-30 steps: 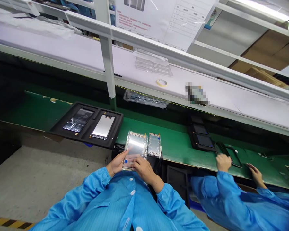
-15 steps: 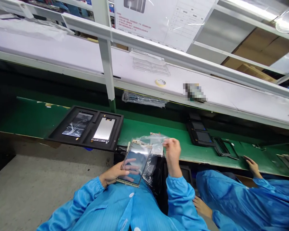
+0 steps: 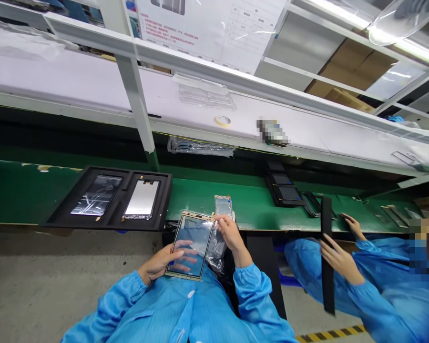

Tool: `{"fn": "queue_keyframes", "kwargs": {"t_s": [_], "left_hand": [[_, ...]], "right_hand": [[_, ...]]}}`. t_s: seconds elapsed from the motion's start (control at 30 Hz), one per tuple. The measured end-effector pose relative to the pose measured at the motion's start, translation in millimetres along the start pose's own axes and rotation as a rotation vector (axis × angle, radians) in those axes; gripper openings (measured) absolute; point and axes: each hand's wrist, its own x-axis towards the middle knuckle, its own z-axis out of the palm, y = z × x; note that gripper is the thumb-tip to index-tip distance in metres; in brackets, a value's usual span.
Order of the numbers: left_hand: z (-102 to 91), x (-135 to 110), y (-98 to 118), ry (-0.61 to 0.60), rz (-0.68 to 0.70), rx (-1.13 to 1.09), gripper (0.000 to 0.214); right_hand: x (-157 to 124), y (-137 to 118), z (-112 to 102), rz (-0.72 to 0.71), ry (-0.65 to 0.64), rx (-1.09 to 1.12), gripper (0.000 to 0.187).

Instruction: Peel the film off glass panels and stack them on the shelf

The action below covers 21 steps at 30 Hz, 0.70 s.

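My left hand (image 3: 160, 261) holds a clear glass touch panel (image 3: 191, 244) from below, and its fingers show through the glass. My right hand (image 3: 229, 230) is closed at the panel's right edge, pinching a crumpled clear protective film (image 3: 214, 247) that hangs beside the panel. Just beyond my right hand a smaller shiny panel (image 3: 223, 206) lies on the green conveyor belt (image 3: 257, 209). To the left on the belt sits a black foam tray (image 3: 110, 199) with two compartments, each holding a screen.
A co-worker in a blue smock sits at my right; one hand (image 3: 338, 259) holds a long black tray edge-up and the other (image 3: 352, 225) rests on the belt. Black trays (image 3: 284, 189) are stacked further along. A tape roll (image 3: 222, 120) lies on the white shelf.
My right hand came down from its raised position with the film and now sits at the panel's right edge. The co-worker has lifted a black tray. The view has shifted right.
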Motion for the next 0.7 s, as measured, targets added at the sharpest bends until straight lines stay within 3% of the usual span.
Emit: {"fn": "queue_keyframes", "kwargs": {"t_s": [0.17, 0.3, 0.47, 0.6, 0.7], "left_hand": [[-0.5, 2.4, -4.9, -0.02, -0.025, -0.004, 0.054], [-3.2, 2.8, -8.4, -0.025, 0.001, -0.005, 0.052], [-5.7, -7.7, -5.0, 0.056, 0.107, -0.013, 0.034], [-5.5, -19.8, -5.2, 0.202, 0.1, -0.011, 0.059], [-7.3, -21.0, -6.1, 0.286, 0.042, 0.122, 0.049]], "right_hand": [[1.1, 5.9, 18.1, 0.104, -0.078, 0.149, 0.063], [-2.4, 30.4, 26.0, 0.153, -0.176, 0.111, 0.062], [-24.3, 59.7, 6.2, 0.236, -0.389, 0.012, 0.06], [-59.5, 68.6, -9.1, 0.344, -0.624, 0.042, 0.058], [-76.6, 79.0, -14.0, 0.341, -0.655, -0.041, 0.033]]}}
